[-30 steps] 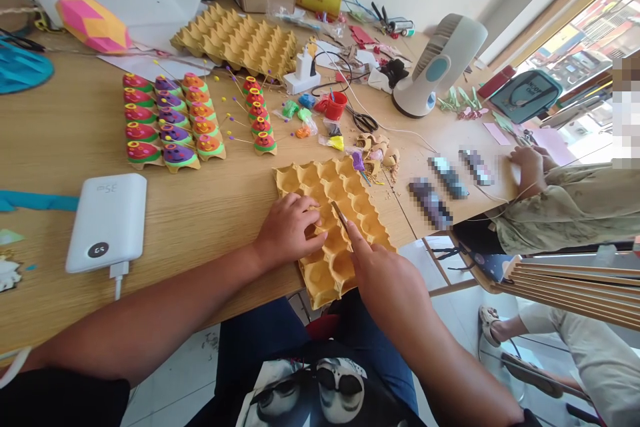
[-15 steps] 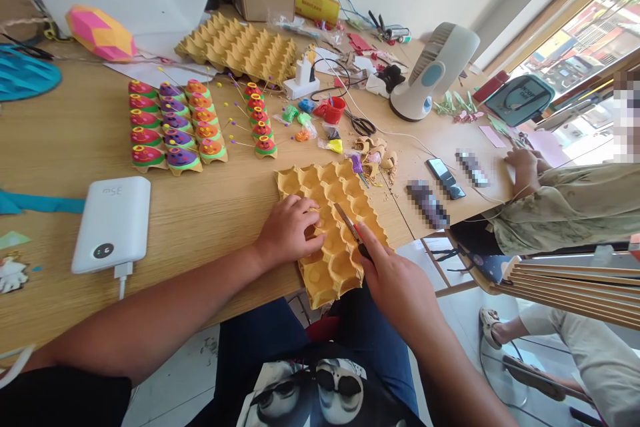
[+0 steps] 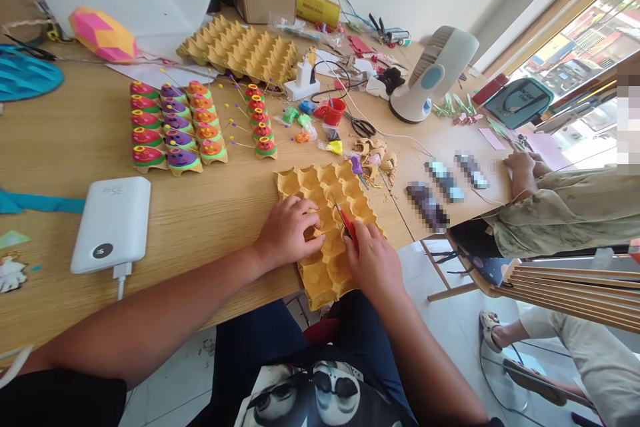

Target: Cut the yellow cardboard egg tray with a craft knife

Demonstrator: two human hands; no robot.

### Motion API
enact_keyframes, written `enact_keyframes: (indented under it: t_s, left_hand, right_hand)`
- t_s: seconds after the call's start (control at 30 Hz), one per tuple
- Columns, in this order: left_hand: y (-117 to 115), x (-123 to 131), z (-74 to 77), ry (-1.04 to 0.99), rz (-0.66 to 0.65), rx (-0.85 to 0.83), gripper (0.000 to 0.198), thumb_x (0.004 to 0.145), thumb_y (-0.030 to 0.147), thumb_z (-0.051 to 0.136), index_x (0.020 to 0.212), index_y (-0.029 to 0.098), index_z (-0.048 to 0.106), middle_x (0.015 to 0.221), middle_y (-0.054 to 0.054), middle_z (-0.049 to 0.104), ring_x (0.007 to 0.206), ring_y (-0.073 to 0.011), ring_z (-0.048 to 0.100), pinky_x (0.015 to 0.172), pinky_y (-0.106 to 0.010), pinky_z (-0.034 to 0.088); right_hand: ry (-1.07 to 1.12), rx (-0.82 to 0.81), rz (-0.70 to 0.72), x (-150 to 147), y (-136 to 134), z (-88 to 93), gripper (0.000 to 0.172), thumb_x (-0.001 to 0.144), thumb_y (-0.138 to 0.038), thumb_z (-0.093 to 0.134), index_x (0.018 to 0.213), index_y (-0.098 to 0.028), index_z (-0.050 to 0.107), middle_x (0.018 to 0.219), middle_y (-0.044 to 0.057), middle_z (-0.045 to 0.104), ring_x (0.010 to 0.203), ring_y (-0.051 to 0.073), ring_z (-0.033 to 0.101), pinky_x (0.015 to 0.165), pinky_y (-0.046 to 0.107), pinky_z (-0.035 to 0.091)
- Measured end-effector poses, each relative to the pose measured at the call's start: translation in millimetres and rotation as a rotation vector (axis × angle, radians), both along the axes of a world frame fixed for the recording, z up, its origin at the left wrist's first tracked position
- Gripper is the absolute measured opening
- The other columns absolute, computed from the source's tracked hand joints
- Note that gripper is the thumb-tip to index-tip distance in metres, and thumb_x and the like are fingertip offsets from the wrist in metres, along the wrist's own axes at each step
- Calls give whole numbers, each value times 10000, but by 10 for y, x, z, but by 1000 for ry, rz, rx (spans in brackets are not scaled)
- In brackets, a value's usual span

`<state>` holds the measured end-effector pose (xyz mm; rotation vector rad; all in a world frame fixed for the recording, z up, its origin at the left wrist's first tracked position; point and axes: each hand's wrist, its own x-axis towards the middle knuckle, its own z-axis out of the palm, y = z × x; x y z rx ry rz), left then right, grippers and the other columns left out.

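Observation:
A yellow moulded-pulp egg tray (image 3: 325, 273) lies at the table's front edge, its near end jutting past the edge over my lap. My left hand (image 3: 287, 228) rests on its left side, fingers curled over the ridges and gripping it. In my right hand (image 3: 376, 260) is a red utility knife (image 3: 348, 224), held with fingers wrapped round the handle. Its blade points away from me and sits among the cups in the middle of the tray. Whether the blade tip is in the pulp I cannot tell.
Painted egg-cup strips (image 3: 181, 127) stand at the back left, with pins sticking out. A power bank (image 3: 113, 223), scissors (image 3: 361, 125), red cup (image 3: 334, 111), fan (image 3: 435, 73) and torn tray scraps (image 3: 377, 153) lie around. Another person's hand (image 3: 520, 163) is at the right.
My right hand has moved up and left over the tray with the knife, which shows more of its red handle. My left hand stays in place.

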<state>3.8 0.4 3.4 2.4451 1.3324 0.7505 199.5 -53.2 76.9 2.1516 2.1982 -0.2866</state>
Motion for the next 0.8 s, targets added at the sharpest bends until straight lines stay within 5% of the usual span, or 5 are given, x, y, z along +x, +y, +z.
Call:
enact_keyframes:
  t_s: [0.8]
  left_hand:
    - [8, 0, 1, 13, 3, 10, 244, 836, 465, 694, 829, 223, 722, 1192, -64, 693, 1067, -293, 573, 927, -470, 477]
  right_hand:
    - [-8, -56, 74, 38, -263, 141, 554, 1064, -257, 444, 1611, -319, 381, 1182, 43, 773, 907, 204, 752, 676, 268, 472]
